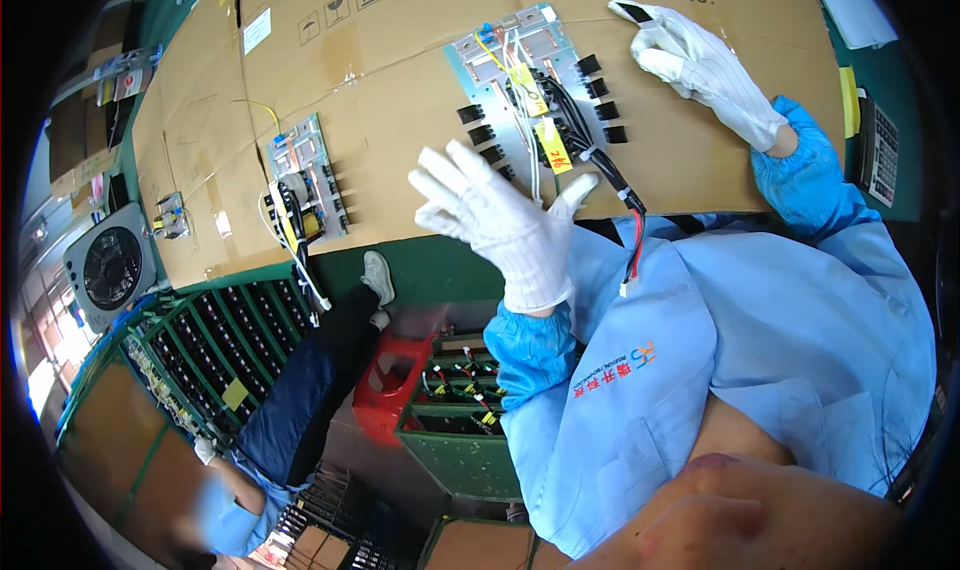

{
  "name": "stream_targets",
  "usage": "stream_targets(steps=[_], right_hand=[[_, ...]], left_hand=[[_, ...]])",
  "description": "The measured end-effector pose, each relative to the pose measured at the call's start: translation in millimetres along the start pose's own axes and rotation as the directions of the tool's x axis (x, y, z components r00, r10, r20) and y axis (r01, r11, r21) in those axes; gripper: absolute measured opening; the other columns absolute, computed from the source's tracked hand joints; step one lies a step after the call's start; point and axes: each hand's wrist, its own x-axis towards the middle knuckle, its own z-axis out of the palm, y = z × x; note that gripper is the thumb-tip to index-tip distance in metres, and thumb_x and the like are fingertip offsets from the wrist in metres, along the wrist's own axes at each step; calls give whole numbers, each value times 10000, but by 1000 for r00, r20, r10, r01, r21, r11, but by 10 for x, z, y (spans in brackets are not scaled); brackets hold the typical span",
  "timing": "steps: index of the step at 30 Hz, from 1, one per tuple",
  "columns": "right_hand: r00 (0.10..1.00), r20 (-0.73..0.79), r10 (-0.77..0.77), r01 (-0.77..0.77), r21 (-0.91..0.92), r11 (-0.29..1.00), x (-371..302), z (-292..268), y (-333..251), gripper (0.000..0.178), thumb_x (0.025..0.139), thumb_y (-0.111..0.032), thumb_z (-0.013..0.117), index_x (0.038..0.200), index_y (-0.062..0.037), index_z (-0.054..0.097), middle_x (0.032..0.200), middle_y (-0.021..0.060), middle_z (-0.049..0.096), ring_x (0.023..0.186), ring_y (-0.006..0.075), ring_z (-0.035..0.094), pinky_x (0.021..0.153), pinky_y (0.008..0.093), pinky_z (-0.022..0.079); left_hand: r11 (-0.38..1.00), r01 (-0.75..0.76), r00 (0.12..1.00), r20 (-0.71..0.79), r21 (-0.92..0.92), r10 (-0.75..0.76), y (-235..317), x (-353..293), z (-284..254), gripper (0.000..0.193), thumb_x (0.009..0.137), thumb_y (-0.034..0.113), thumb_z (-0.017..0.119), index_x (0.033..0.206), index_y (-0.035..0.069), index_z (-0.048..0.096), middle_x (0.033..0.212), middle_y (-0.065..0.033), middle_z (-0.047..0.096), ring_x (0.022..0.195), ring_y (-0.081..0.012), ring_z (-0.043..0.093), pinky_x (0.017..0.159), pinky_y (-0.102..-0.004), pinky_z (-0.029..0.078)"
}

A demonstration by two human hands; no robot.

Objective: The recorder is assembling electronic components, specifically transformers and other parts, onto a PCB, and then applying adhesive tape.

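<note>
A circuit board (500,90) lies on the cardboard-covered table, with black clips (480,133) along both sides. Yellow tags (552,145), white wires and a thick black cable bundle (585,135) lie over it; the cable's end with a white connector (629,288) hangs past the table edge. My left hand (500,220), in a white glove, is open with fingers spread, at the board's near end. To the right of the board, my gloved right hand (700,70) is closed, pinching a small black piece (635,12) that resembles the clips.
Another wired board (300,180) and a small part (172,216) lie further left on the cardboard (400,100). A fan (108,268) stands beyond the left edge. Below are green racks (240,330), a red stool (385,385) and a seated co-worker (300,400). A calculator (880,150) is at right.
</note>
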Motion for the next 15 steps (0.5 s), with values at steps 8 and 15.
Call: stream_targets(steps=[8, 15], right_hand=[[997, -16, 81, -81, 5, 997, 102, 6, 190, 432, 911, -404, 660, 1199, -83, 643, 832, -1, 517, 644, 93, 394, 590, 263, 343], [1000, -16, 25, -23, 113, 993, 6, 15, 5, 381, 925, -356, 637, 1208, -102, 640, 871, -12, 524, 669, 102, 386, 602, 260, 346]], left_hand=[[984, 135, 989, -44, -117, -141, -362, -145, -166, 641, 1030, 314, 538, 1571, 51, 315, 1637, -234, 241, 1525, -421, 194, 1219, -561, 156], [900, 227, 958, -82, -373, -275, -422, 1, -91, 439, 1078, 235, 456, 1485, 74, 496, 1646, -184, 257, 1503, -347, 270, 1202, -450, 278]])
